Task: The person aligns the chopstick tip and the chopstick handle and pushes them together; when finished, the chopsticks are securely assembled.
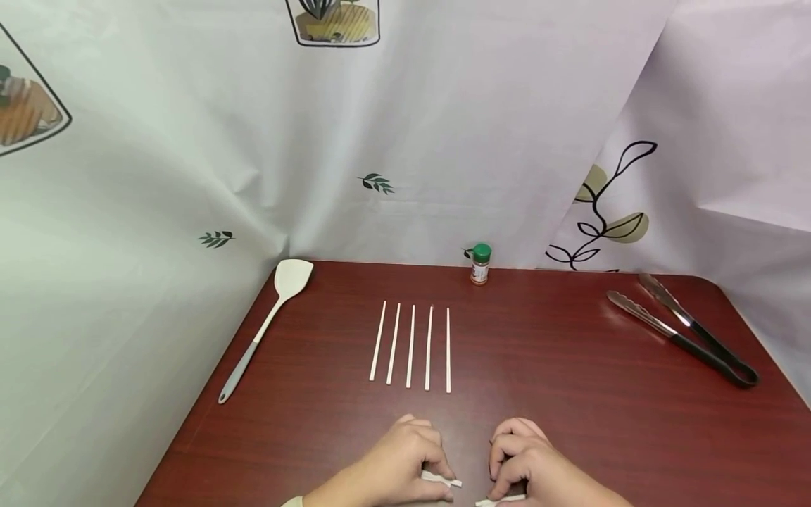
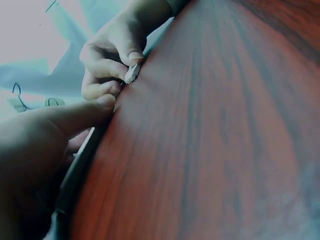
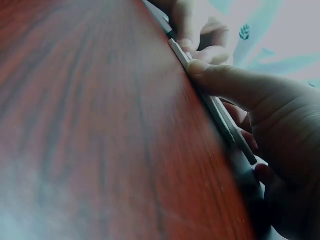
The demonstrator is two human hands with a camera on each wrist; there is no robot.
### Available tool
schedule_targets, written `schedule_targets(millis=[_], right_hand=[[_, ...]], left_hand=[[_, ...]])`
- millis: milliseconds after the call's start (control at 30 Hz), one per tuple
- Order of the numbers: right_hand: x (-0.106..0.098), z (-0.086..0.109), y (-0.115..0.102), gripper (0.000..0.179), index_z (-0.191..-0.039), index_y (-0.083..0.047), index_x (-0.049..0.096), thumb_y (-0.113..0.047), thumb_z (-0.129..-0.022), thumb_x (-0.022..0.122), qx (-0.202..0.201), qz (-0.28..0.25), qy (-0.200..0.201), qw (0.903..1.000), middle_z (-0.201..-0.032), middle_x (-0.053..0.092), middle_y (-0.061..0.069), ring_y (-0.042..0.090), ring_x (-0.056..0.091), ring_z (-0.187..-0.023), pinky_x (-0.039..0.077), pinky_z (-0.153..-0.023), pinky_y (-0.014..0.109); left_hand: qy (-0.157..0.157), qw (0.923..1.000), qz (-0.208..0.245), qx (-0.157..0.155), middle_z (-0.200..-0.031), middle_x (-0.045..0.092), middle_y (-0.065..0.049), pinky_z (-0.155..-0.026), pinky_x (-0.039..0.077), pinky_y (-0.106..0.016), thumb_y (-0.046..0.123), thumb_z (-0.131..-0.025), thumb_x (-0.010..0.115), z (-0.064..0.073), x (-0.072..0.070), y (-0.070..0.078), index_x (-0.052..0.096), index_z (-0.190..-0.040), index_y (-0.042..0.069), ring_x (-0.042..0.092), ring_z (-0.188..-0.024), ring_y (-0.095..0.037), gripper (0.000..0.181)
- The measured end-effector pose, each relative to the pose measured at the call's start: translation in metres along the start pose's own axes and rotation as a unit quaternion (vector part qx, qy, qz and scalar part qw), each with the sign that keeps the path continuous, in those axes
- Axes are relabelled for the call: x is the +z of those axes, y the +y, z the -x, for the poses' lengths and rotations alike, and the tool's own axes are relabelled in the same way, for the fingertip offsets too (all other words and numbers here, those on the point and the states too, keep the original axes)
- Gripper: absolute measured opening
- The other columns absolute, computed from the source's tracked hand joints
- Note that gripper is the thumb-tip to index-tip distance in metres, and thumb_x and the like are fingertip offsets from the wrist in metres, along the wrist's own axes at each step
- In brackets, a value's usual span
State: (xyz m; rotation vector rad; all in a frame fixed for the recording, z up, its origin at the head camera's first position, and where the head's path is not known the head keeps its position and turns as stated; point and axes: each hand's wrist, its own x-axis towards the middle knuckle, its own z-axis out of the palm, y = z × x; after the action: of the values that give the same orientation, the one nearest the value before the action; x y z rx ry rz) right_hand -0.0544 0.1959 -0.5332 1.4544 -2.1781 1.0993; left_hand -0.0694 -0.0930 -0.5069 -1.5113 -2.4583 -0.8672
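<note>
At the near edge of the table, my left hand (image 1: 405,458) pinches a short length of white stick (image 1: 456,483) between thumb and fingers. To its right, across a small gap, my right hand (image 1: 535,461) grips another white stick (image 1: 484,503) with curled fingers. The end of the right one (image 2: 132,74) looks rough and uneven in the left wrist view. Along the table edge in the right wrist view, the white stick (image 3: 227,117) runs under my right thumb and past the palm. Most of the left piece is hidden by fingers.
Several thin white sticks (image 1: 410,346) lie side by side mid-table. A white spatula (image 1: 293,279) with a grey handle lies at the left edge. A green-capped spice jar (image 1: 480,265) stands at the back; metal tongs (image 1: 687,331) with black handles lie at right. Patterned white cloth hangs behind.
</note>
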Motion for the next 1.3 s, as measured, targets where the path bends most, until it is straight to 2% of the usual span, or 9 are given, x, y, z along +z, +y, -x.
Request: schedule_targets(millis=[167, 400, 533, 667, 800, 900, 1000, 1133, 1300], right_hand=[[0.000, 0.000, -0.004, 0.018, -0.080, -0.041, 0.079, -0.042, -0.073, 0.096, 0.042, -0.006, -0.004, 0.9991, -0.095, 0.056, -0.027, 0.001, 0.051, -0.105, 0.031, -0.094, 0.028], [0.002, 0.000, -0.004, 0.022, -0.080, -0.039, 0.075, -0.040, -0.073, 0.095, 0.058, -0.018, 0.001, 0.9982, -0.096, 0.057, -0.026, 0.002, 0.051, -0.106, 0.030, -0.094, 0.027], [0.002, -0.001, -0.004, 0.029, -0.092, -0.033, 0.072, -0.021, -0.078, 0.095, 0.058, -0.053, 0.032, 0.9964, -0.101, 0.065, -0.018, 0.012, 0.058, -0.107, 0.033, -0.098, 0.028], [-0.001, 0.000, -0.005, 0.039, -0.101, -0.029, 0.067, -0.004, -0.082, 0.090, 0.087, -0.074, 0.065, 0.9913, -0.105, 0.070, -0.011, 0.015, 0.062, -0.103, 0.040, -0.095, 0.026], [0.000, 0.000, -0.004, 0.041, -0.105, -0.026, 0.068, 0.003, -0.081, 0.087, 0.090, -0.063, 0.081, 0.9907, -0.102, 0.069, -0.012, 0.009, 0.060, -0.097, 0.041, -0.087, 0.026], [0.002, -0.001, -0.001, 0.040, -0.112, -0.020, 0.072, 0.005, -0.083, 0.084, 0.067, -0.054, 0.089, 0.9924, -0.102, 0.069, -0.011, 0.007, 0.060, -0.096, 0.042, -0.086, 0.026], [0.003, -0.003, 0.001, 0.031, -0.118, -0.012, 0.075, 0.001, -0.091, 0.079, 0.033, -0.042, 0.094, 0.9941, -0.099, 0.069, -0.010, 0.005, 0.060, -0.094, 0.041, -0.088, 0.026], [0.002, -0.008, 0.001, 0.020, -0.119, -0.008, 0.077, -0.006, -0.099, 0.074, -0.009, -0.030, 0.099, 0.9946, -0.094, 0.067, -0.011, 0.003, 0.059, -0.090, 0.040, -0.091, 0.029], [0.000, -0.015, -0.002, 0.017, -0.116, -0.009, 0.078, -0.008, -0.100, 0.073, -0.024, -0.026, 0.100, 0.9944, -0.091, 0.066, -0.012, 0.003, 0.058, -0.087, 0.039, -0.089, 0.029]], left_hand=[[0.003, 0.9949, 0.064, -0.078, -0.075, 0.063, 0.024, -0.081, 0.038, -0.016, 0.026, -0.069, 0.100, -0.004, -0.001, 0.012, 0.080, -0.077, 0.026, 0.045, -0.081, 0.016, 0.021], [0.018, 0.9927, 0.072, -0.095, -0.072, 0.060, 0.027, -0.079, 0.038, -0.016, 0.025, -0.070, 0.099, -0.003, 0.003, 0.013, 0.080, -0.076, 0.028, 0.045, -0.079, 0.015, 0.021], [0.031, 0.9861, 0.114, -0.117, -0.073, 0.056, 0.029, -0.080, 0.037, -0.019, 0.029, -0.077, 0.097, -0.002, 0.005, 0.011, 0.079, -0.079, 0.029, 0.046, -0.078, 0.012, 0.018], [0.063, 0.9771, 0.150, -0.136, -0.076, 0.056, 0.027, -0.079, 0.038, -0.021, 0.031, -0.086, 0.091, -0.002, 0.007, 0.009, 0.077, -0.084, 0.030, 0.051, -0.078, 0.009, 0.014], [0.095, 0.9762, 0.146, -0.129, -0.081, 0.056, 0.022, -0.077, 0.040, -0.020, 0.027, -0.090, 0.088, -0.003, 0.010, 0.009, 0.074, -0.089, 0.029, 0.053, -0.078, 0.008, 0.014], [0.125, 0.9765, 0.134, -0.113, -0.086, 0.057, 0.017, -0.075, 0.043, -0.014, 0.019, -0.090, 0.086, -0.003, 0.014, 0.008, 0.073, -0.093, 0.025, 0.054, -0.081, 0.006, 0.015], [0.156, 0.9798, 0.097, -0.080, -0.090, 0.058, 0.012, -0.073, 0.045, -0.009, 0.013, -0.090, 0.086, -0.004, 0.017, 0.006, 0.071, -0.097, 0.021, 0.054, -0.083, 0.003, 0.018], [0.166, 0.9838, 0.057, -0.039, -0.094, 0.057, 0.010, -0.075, 0.042, -0.005, 0.011, -0.091, 0.084, -0.007, 0.021, 0.005, 0.069, -0.100, 0.020, 0.052, -0.081, 0.003, 0.020], [0.157, 0.9849, 0.068, -0.027, -0.096, 0.060, 0.009, -0.072, 0.042, -0.004, 0.006, -0.089, 0.083, -0.010, 0.023, 0.005, 0.070, -0.100, 0.018, 0.054, -0.079, 0.002, 0.021]])
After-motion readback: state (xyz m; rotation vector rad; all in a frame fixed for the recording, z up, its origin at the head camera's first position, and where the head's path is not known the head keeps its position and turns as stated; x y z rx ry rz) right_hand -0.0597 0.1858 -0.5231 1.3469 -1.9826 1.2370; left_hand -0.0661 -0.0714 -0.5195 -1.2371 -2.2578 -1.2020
